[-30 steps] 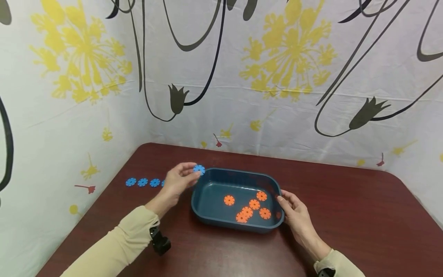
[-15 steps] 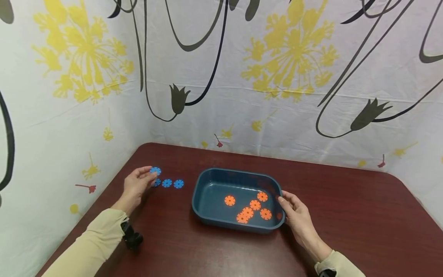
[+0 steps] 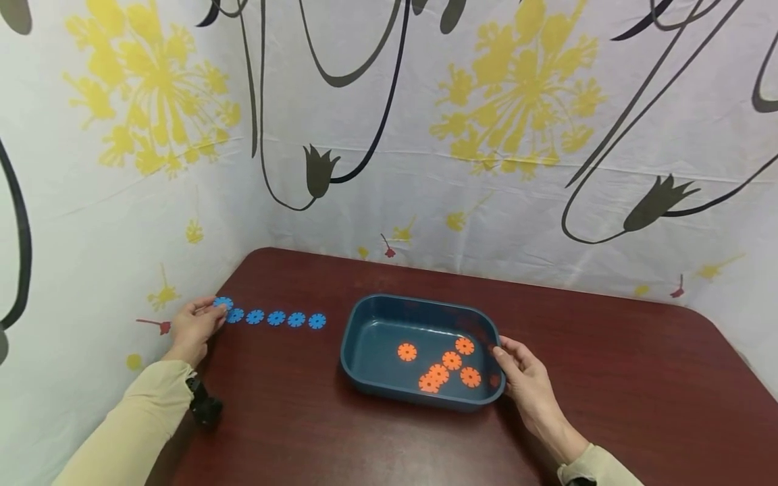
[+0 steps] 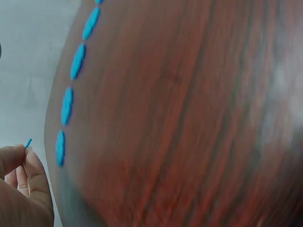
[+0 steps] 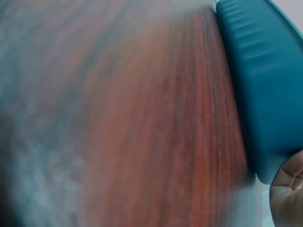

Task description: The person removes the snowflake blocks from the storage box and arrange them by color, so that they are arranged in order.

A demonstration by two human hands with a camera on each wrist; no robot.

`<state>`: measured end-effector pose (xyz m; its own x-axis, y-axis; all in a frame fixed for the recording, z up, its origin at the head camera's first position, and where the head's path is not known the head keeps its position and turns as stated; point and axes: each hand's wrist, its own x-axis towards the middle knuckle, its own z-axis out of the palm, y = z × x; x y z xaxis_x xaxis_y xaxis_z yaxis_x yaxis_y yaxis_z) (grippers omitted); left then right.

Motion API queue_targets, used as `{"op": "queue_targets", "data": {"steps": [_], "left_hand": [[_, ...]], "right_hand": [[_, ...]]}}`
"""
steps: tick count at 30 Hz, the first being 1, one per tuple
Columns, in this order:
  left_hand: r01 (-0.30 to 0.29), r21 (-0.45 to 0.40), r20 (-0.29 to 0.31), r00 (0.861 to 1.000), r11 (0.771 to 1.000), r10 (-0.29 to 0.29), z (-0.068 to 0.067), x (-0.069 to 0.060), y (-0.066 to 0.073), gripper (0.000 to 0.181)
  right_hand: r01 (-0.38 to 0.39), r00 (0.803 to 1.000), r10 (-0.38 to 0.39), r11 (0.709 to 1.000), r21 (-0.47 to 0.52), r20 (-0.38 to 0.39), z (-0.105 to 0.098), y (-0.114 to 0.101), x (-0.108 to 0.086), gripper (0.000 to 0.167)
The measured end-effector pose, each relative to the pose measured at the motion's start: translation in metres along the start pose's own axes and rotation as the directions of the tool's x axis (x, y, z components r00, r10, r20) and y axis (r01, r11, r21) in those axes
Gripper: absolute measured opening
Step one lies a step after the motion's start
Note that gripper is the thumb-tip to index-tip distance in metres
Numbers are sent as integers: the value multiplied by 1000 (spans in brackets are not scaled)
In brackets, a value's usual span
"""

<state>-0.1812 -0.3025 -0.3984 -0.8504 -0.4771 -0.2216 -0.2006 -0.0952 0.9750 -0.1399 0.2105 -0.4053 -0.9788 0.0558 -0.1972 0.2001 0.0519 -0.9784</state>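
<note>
Between the thumb and fingers of the left hand (image 3: 193,331), pinches a blue notched disc (image 3: 223,303), which partly covers the nearest of five matching discs in the head view. Has the row of five blue discs (image 3: 276,318) spread on the reddish-brown counter (image 3: 292,405), right of these fingers. With the right hand (image 3: 529,378), pinches the right end of a dark blue tray (image 3: 377,337), thumb over its rim. Has six orange discs (image 3: 452,360) inside, left of these right fingers, two overlapping.

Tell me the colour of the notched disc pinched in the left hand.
Blue; the notched disc in the left hand shows best in the head view.
</note>
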Motion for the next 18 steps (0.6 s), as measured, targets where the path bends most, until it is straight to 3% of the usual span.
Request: {"op": "queue_targets", "data": {"steps": [4, 11, 18], "left_hand": [[9, -8, -48, 999, 1000, -10, -7, 5, -3, 41], [-14, 147, -77, 997, 989, 25, -16, 7, -8, 49], [-67, 334, -88, 991, 940, 102, -16, 9, -13, 46]], "right_hand": [[-18, 1000, 18, 1000, -5, -4, 0, -1, 0, 52], [-7, 1000, 7, 1000, -10, 2, 0, 0, 0, 56], [-5, 1000, 5, 1000, -15, 7, -1, 1, 0, 56]]}}
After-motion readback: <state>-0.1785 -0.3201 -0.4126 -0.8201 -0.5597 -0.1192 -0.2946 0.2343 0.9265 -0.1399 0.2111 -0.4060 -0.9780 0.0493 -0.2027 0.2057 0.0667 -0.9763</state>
